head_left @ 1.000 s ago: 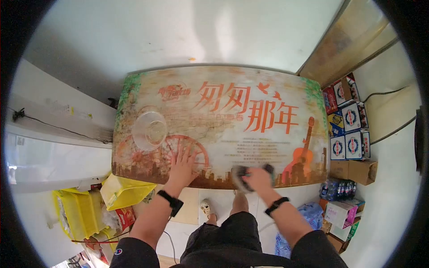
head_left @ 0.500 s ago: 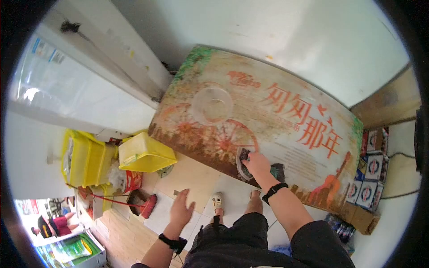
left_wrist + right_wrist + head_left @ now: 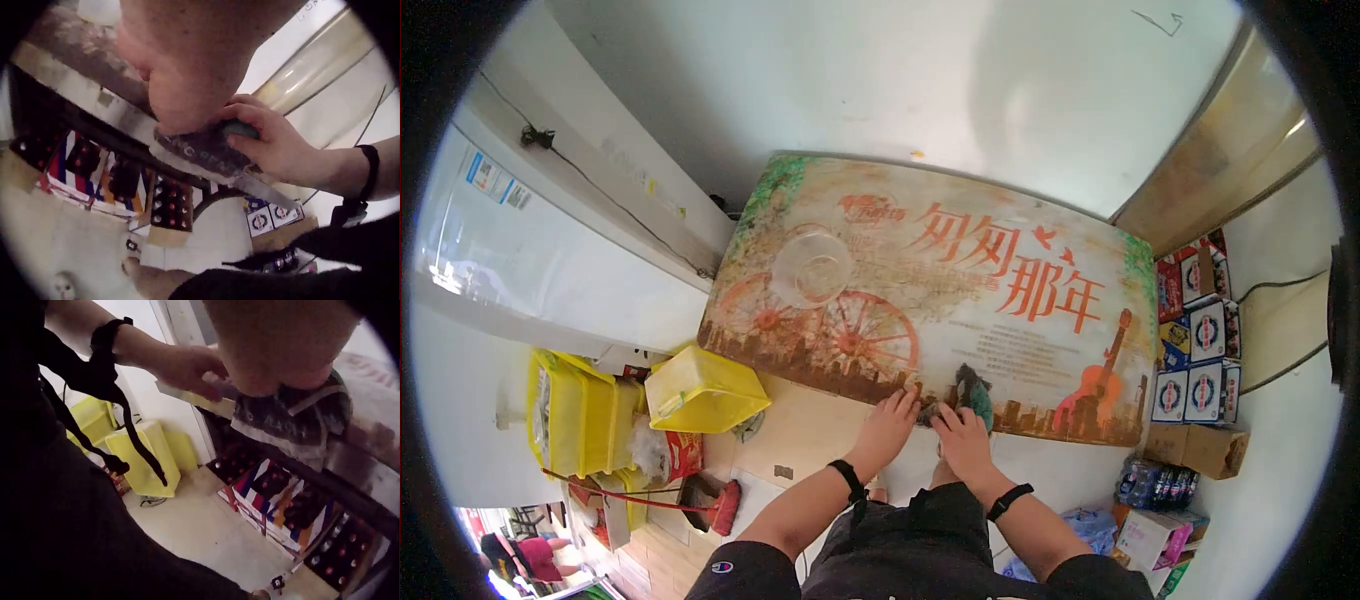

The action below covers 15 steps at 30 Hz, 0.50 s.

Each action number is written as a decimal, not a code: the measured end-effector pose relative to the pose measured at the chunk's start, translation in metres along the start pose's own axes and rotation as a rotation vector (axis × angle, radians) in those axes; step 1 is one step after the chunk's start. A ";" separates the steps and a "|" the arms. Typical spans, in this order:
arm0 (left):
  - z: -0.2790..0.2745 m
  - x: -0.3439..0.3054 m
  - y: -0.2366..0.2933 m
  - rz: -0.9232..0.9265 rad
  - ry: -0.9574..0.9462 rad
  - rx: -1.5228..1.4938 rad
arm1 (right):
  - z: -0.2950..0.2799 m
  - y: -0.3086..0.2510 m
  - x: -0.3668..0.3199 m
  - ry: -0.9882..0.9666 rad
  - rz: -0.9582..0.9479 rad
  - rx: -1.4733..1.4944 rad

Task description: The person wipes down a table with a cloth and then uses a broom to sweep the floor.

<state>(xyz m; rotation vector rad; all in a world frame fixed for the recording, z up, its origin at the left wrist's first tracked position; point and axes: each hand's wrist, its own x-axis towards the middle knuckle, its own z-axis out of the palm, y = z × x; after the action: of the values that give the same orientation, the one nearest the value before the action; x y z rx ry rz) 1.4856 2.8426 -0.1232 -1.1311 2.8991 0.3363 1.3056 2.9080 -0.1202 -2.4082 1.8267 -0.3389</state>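
Pinching a dark cloth [image 3: 973,393] that hung partly over the near edge of the printed table [image 3: 955,345], the right hand [image 3: 963,440] was close to the left hand [image 3: 887,430], whose grip could not be told, with a clear container [image 3: 812,268] farther back.

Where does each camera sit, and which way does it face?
Head: on head, forward-down at table; left hand, right hand, shorts.
Left wrist: on that wrist, rightward past the hand at cloth; right hand, leg.
Right wrist: on that wrist, leftward past the hand at cloth; left hand, clothing.
Both wrist views share: cloth, crates.
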 end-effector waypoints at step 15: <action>0.001 0.014 -0.013 -0.100 0.073 -0.090 | 0.002 0.004 0.044 -0.073 0.121 0.309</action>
<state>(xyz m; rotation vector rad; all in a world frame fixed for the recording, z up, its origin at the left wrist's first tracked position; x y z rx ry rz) 1.4832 2.8243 -0.1283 -1.3225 2.9023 0.4357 1.3133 2.8649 -0.1180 -2.0677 1.7337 -0.4756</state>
